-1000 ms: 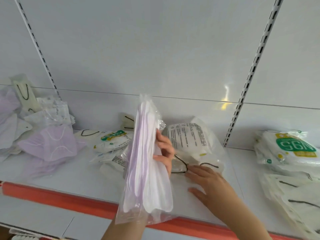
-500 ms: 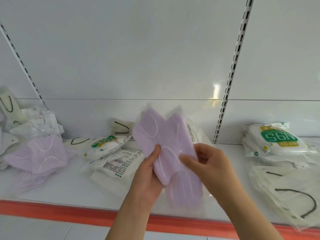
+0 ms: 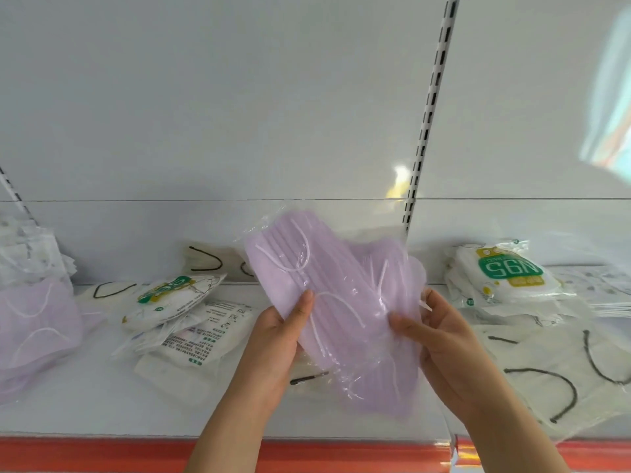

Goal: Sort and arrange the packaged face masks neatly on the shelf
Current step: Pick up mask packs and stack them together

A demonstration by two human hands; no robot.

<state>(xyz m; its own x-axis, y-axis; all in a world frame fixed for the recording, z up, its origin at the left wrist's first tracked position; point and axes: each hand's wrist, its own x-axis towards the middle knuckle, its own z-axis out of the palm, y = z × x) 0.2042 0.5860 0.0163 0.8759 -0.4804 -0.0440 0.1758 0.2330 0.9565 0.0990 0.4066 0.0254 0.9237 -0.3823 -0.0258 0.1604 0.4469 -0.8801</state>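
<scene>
At the centre of the frame I hold a clear bag of purple masks [image 3: 336,302] above the white shelf [image 3: 85,404], tilted so its top leans toward the upper left. My left hand [image 3: 273,349] clamps the bag's left edge, thumb on the front and fingers behind. My right hand [image 3: 444,346] pinches the right edge the same way. Lower left of centre, a loose heap of white mask packs [image 3: 184,322] lies on the shelf, some with green labels. At the far left sits another purple pack [image 3: 34,332]. On the right, a pack marked N95 [image 3: 502,274] tops a pile, with pale masks with black ear loops [image 3: 553,377] in front. An orange strip [image 3: 102,454] edges the shelf.
</scene>
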